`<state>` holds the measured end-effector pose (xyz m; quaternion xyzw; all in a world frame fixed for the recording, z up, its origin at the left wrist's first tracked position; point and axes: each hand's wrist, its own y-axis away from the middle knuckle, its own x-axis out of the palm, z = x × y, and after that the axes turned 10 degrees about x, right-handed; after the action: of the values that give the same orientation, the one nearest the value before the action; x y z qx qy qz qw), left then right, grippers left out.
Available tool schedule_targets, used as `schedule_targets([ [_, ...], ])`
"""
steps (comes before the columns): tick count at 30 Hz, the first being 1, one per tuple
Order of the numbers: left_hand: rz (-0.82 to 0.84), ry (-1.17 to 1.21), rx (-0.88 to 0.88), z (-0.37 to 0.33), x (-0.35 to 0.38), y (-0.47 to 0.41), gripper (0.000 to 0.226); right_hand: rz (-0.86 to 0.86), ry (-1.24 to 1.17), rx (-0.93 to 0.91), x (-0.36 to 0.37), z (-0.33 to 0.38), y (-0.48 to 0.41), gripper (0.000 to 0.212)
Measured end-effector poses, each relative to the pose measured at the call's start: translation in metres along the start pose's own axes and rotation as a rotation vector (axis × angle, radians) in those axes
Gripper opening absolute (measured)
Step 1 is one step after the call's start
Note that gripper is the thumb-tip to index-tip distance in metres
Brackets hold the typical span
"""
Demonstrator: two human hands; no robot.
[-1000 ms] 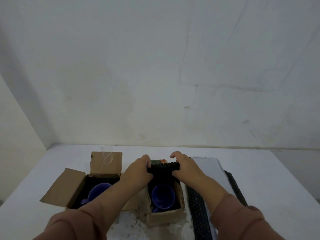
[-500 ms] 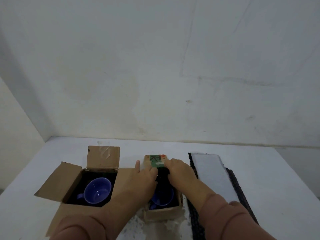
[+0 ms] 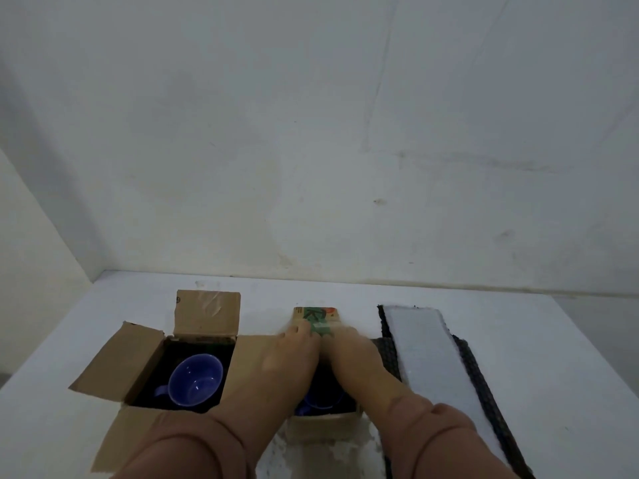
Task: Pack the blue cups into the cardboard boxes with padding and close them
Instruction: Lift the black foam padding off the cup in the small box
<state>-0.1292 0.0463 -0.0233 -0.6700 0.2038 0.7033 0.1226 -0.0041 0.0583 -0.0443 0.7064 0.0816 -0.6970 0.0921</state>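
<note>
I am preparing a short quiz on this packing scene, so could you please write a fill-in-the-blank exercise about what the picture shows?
1. The cup in the left box is ____ in colour.
2. Both hands, the left hand and the right hand, are at the ____ box.
3. The white foam strip lies to the ____ of the two boxes.
4. The flaps of the left box are ____.

Missing words: blue; right; right; open

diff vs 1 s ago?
Both hands, left hand and right hand, went from holding the black padding strip above the right box to pressing down inside it; the strip is now hidden. Unchanged: left box open with its blue cup, white foam beside.
</note>
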Motion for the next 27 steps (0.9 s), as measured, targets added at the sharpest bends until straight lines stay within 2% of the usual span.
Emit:
schedule_targets([
  [6,0.080,-0.075,0.038,0.005,-0.001,0.003,0.030,0.018,-0.048,-0.063,0.008,-0.012,0.002,0.020],
  [10,0.130,-0.139,0.081,0.010,-0.005,0.009,0.028,0.012,-0.028,-0.020,0.000,-0.011,0.004,0.031],
  [13,0.157,-0.236,0.099,0.004,-0.006,0.009,0.026,-0.029,0.021,-0.021,-0.008,-0.003,0.005,0.019],
  [16,0.172,-0.224,0.073,-0.001,-0.005,0.006,0.023,-0.012,0.013,0.042,0.005,0.000,0.001,0.032],
  [19,0.143,-0.173,0.073,0.003,-0.006,0.008,0.019,0.087,-0.031,0.005,0.000,-0.004,0.003,0.010],
  [20,0.137,-0.154,0.070,0.005,-0.007,0.009,0.019,0.060,-0.017,0.017,0.000,-0.006,0.002,0.010],
  [21,0.133,-0.142,0.068,0.007,-0.007,0.009,0.020,0.045,0.001,0.013,0.000,-0.007,0.002,0.013],
  [23,0.136,-0.141,0.068,0.009,-0.007,0.010,0.020,0.094,-0.022,0.039,0.004,-0.006,0.002,0.035],
  [24,0.145,-0.147,0.068,0.009,-0.006,0.010,0.020,0.052,-0.056,0.046,0.010,-0.006,0.000,0.040],
  [27,0.179,-0.162,0.070,0.006,-0.006,0.009,0.021,0.031,-0.043,0.038,0.015,-0.002,-0.002,0.039],
])
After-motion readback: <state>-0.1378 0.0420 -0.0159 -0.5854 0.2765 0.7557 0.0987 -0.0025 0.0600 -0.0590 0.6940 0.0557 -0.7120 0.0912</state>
